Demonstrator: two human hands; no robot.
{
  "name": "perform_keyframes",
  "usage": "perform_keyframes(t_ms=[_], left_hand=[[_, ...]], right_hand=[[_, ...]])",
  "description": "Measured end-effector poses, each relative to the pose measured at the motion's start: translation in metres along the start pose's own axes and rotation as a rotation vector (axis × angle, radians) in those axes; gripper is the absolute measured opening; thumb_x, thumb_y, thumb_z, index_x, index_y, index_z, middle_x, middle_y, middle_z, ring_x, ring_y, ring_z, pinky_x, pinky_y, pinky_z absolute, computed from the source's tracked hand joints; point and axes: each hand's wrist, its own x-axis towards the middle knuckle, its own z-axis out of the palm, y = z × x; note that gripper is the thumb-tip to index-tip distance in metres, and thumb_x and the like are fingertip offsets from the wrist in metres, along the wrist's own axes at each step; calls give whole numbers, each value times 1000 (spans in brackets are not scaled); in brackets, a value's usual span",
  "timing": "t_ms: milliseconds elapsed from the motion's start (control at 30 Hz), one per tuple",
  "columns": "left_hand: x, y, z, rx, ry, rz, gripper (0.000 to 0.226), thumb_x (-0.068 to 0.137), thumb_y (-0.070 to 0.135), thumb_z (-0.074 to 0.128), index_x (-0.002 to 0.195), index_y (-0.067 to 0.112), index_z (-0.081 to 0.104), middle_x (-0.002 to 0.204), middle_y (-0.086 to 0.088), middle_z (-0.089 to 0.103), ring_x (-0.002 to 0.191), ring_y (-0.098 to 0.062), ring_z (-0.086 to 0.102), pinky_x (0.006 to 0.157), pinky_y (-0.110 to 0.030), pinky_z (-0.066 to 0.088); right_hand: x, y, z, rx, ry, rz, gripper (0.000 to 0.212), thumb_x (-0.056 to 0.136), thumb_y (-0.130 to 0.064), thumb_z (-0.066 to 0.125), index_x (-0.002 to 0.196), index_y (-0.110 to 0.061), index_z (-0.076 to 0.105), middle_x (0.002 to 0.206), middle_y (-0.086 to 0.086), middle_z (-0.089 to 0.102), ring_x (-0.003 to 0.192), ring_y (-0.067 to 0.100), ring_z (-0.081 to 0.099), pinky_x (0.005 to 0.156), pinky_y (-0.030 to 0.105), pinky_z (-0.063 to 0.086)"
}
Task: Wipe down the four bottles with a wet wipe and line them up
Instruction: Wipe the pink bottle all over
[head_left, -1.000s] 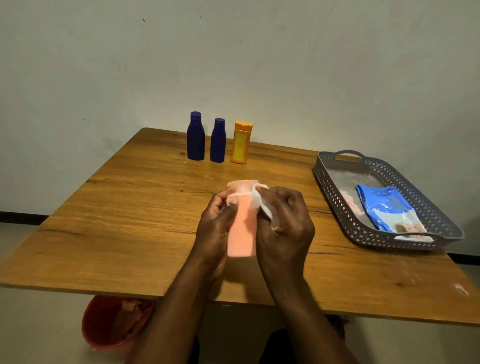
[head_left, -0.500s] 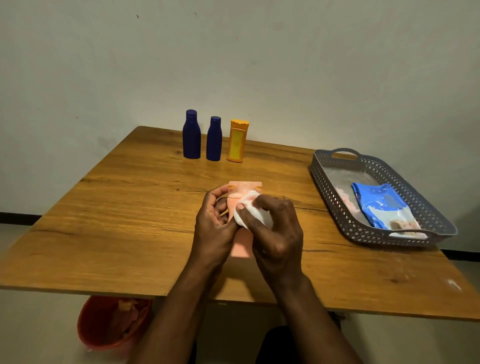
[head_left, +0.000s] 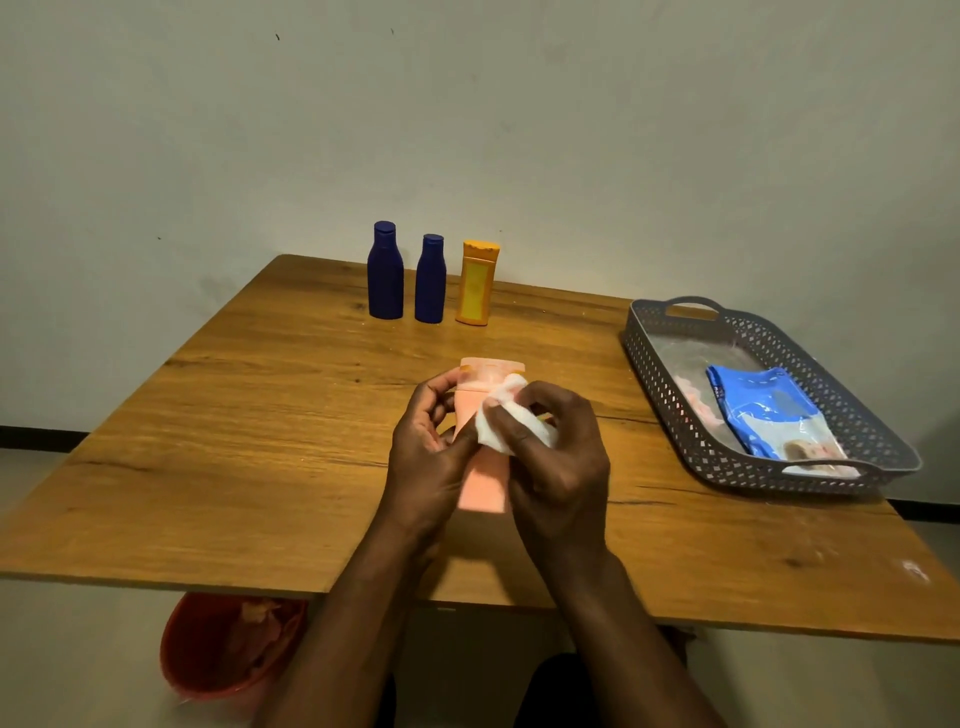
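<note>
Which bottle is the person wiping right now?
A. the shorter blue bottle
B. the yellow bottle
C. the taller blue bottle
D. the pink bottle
D: the left hand holds the pink bottle while the right hand presses the wipe against it; the two blue bottles and the yellow bottle stand untouched at the back of the table.
</note>
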Motion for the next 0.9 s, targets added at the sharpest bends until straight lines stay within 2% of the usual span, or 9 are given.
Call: perform_keyframes(t_ms=[100, 200, 300, 433, 533, 633, 700, 767, 900], left_hand=[[1, -2, -2, 40, -12, 19, 54, 72, 24, 69, 122, 31, 52, 128, -3, 59, 111, -22, 64, 81, -43, 58], [1, -5, -2, -49, -8, -52, 59, 74, 21, 66, 130, 22, 47, 126, -6, 62, 101, -20, 68, 73, -35, 59], [0, -6, 1, -75, -14, -126, 46, 87, 21, 58, 131, 20, 45, 120, -7, 66, 92, -16, 70, 66, -29, 57], [-1, -8, 5, -47, -128, -171, 44, 87, 39, 46, 125, 21, 56, 107, -7, 70, 91, -19, 68, 66, -28, 56], [-2, -9, 5, -60, -101, -169, 35, 93, 39, 40, 116, 22, 61, 97, -3, 74, 88, -19, 70, 73, -32, 56], [1, -6, -1, -117, -42, -179, 35, 99, 36, 36, 112, 15, 61, 91, -6, 73, 82, -19, 70, 70, -31, 57], [5, -1, -8, -197, -7, -193, 51, 93, 46, 40, 119, 6, 56, 94, -14, 68, 78, -22, 67, 67, -35, 56], [7, 4, -13, -261, 28, -181, 69, 86, 54, 45, 132, 3, 48, 106, -19, 65, 84, -27, 66, 76, -42, 53], [6, 4, -14, -287, -32, -177, 62, 84, 48, 52, 133, 11, 47, 110, -16, 66, 91, -26, 66, 71, -40, 57]], right_hand=[[3, 2, 4, 72, 42, 115, 32, 79, 5, 68, 110, -3, 71, 110, 18, 59, 103, 25, 57, 77, 28, 52], [10, -3, 6, 198, 142, 311, 38, 75, 14, 68, 108, -4, 70, 107, 14, 62, 101, 15, 58, 81, 11, 48], [10, -11, 8, 260, 159, 425, 38, 78, 11, 68, 112, -6, 67, 109, 8, 62, 102, 11, 59, 83, 10, 48], [7, -17, 11, 257, 93, 343, 35, 80, 3, 67, 113, -6, 68, 111, 9, 61, 106, 11, 57, 85, 15, 51], [4, -17, 12, 184, 36, 303, 37, 77, 8, 72, 112, -5, 69, 110, 11, 63, 105, 19, 59, 80, 25, 56], [-7, -20, 9, 156, -44, 225, 33, 77, 5, 71, 109, -5, 71, 106, 11, 64, 99, 23, 60, 72, 32, 56], [-22, -26, 4, 179, -118, 157, 32, 78, 2, 67, 109, -8, 71, 106, 8, 61, 96, 22, 61, 71, 31, 55], [-29, -30, -3, 197, -179, 120, 33, 77, 2, 66, 107, -9, 72, 106, 6, 61, 96, 20, 63, 71, 28, 55], [-3, -22, -10, 216, -116, 205, 32, 76, 9, 71, 105, -6, 71, 105, 11, 63, 98, 15, 61, 78, 15, 52]])
